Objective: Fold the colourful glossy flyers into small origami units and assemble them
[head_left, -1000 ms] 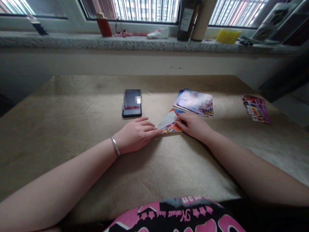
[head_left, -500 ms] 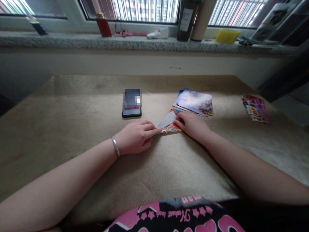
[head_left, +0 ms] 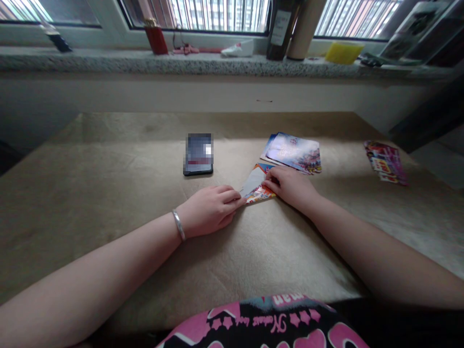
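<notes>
A folded sheet of colourful printed paper (head_left: 253,182) lies on the table between my hands, its pale grey side partly showing beside an orange and white printed flap. My left hand (head_left: 212,210) has its fingers together, the tips gripping the paper's left corner. With fingers curled, my right hand (head_left: 293,187) presses and pinches the folded flap on the right side. Part of the sheet is hidden under the right fingers. Just beyond the paper is a stack of glossy printed sheets (head_left: 293,151), close to the right hand.
A phone (head_left: 198,154) lies beyond my left hand. Small pink and red cards (head_left: 387,163) are fanned at the table's right. On the windowsill (head_left: 203,63) behind stand a red container (head_left: 156,38), a dark bottle (head_left: 280,31) and a yellow block (head_left: 343,53).
My left hand has shifted slightly right and nearer to me, its fingers drawn closer together at the paper's corner. The right hand stays on the flap.
</notes>
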Available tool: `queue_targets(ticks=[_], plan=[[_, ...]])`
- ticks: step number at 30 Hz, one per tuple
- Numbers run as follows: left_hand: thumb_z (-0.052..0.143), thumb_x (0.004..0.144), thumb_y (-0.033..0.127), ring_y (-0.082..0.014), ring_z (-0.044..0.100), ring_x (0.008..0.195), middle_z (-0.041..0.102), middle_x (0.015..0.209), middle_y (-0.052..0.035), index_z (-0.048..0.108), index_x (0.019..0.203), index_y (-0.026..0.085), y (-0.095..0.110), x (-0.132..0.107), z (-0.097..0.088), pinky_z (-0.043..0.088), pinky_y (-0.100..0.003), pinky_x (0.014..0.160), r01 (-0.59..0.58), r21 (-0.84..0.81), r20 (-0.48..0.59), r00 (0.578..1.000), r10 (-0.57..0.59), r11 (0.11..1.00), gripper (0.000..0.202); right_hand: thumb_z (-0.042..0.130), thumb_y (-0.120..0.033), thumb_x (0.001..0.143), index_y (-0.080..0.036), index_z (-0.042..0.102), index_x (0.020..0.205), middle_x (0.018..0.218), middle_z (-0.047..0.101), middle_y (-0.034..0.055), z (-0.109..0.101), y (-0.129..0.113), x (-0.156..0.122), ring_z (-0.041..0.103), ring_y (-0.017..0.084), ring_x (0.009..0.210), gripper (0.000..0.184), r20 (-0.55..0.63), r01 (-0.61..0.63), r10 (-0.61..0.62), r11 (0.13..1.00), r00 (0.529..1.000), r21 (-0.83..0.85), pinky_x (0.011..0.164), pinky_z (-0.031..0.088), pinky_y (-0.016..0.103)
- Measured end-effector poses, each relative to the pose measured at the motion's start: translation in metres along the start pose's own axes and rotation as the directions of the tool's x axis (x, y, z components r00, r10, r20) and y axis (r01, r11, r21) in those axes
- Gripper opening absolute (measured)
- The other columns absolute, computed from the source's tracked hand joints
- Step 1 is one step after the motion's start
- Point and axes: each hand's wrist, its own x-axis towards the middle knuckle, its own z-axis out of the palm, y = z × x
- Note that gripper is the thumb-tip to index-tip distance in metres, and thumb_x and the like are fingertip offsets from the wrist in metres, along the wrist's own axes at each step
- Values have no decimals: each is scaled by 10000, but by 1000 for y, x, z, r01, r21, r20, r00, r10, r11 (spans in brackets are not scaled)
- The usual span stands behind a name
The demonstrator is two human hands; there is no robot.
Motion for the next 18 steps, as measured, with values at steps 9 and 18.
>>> queue_targets(ticks=[9,18], plan=[[415,913,184,-197,593,978,660,1033,-102,557,1205,119,-5,-1,2,532,-322,813,-57,-9,-36,998,57,998,331,584,-298,846,-199,612,782,828,658,35,3,2,2,595,186,752,121,-4,-19,19,1000,1000,-14,622,383,274],[407,888,140,-189,590,979,659,1108,-81,574,1206,143,-6,-1,1,531,-321,831,-25,-49,-49,999,23,998,360,550,-327,869,-206,605,817,899,663,34,2,1,2,612,204,822,142,-28,-41,37,992,999,-123,620,383,283]])
